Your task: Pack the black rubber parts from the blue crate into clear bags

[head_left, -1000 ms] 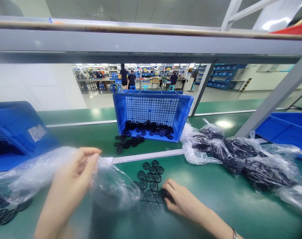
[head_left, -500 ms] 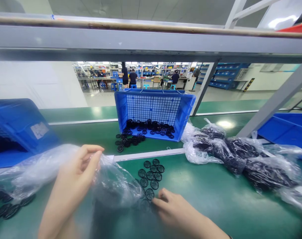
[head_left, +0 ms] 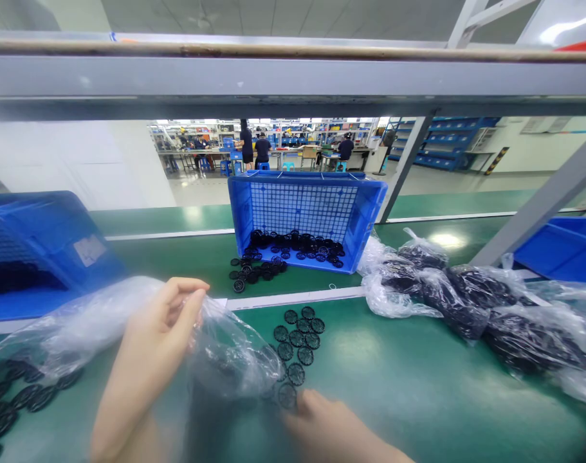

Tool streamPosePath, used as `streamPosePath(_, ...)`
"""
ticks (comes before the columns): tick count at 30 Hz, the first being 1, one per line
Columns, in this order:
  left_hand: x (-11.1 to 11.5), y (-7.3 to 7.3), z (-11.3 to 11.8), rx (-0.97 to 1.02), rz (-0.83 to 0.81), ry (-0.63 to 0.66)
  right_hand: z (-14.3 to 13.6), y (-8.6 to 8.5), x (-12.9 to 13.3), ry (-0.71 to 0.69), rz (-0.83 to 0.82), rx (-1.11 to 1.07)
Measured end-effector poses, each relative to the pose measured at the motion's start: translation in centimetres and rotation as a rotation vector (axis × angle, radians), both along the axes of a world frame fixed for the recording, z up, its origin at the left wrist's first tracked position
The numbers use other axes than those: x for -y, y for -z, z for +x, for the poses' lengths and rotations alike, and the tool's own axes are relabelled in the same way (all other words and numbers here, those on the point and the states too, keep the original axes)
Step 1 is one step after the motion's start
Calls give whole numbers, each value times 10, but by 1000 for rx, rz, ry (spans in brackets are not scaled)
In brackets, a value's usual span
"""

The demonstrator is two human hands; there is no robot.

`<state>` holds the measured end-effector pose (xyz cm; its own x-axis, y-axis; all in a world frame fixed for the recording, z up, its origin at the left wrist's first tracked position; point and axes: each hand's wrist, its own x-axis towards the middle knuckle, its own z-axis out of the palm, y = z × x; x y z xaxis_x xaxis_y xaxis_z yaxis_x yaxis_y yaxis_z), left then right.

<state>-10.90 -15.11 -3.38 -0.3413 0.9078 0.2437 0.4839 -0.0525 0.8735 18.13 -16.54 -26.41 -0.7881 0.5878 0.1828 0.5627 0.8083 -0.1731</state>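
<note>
My left hand (head_left: 170, 321) is closed on the gathered neck of a clear plastic bag (head_left: 232, 357), at left of centre. The bag drapes to the right, its lower edge lying over a few small black spoked discs. My right hand (head_left: 329, 421), blurred and low in the view, is close beside the nearest black disc (head_left: 287, 395). Its fingertips are smeared, so whether they hold anything does not show. More flat black discs (head_left: 296, 339) form a loose cluster on the green table (head_left: 393, 386) just beyond.
A tipped blue crate (head_left: 367, 225) with black discs stands ahead, some spilled before it. Filled clear bags (head_left: 457, 296) lie at right. Another blue crate (head_left: 80, 225) stands left, more discs (head_left: 42, 397) below it. A metal beam (head_left: 293, 77) crosses above. People sit and stand far behind.
The view has shifted slightly to the left. My right hand has moved down and toward me along the discs. My left hand still grips the bag.
</note>
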Motion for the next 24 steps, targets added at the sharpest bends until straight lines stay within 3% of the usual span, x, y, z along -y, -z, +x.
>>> streamPosePath(3,1,-1,0,-4,2,-8,-3,9,0,33,5,13)
streamPosePath(8,4,-3,2,1,4,8,-17,-3,-3,199,5,-32)
streamPosePath(11,5,-3,1,7,1,9,-26,1,-4,265,68,-42)
streamPosePath(16,4,0,-2,11,1,21,-20,18,-1,256,103,17)
streamPosePath(20,4,1,-1,13,5,63,-25,5,0,216,60,-6)
streamPosePath(24,6,0,1,15,6,73,-50,-9,-1,145,39,-41)
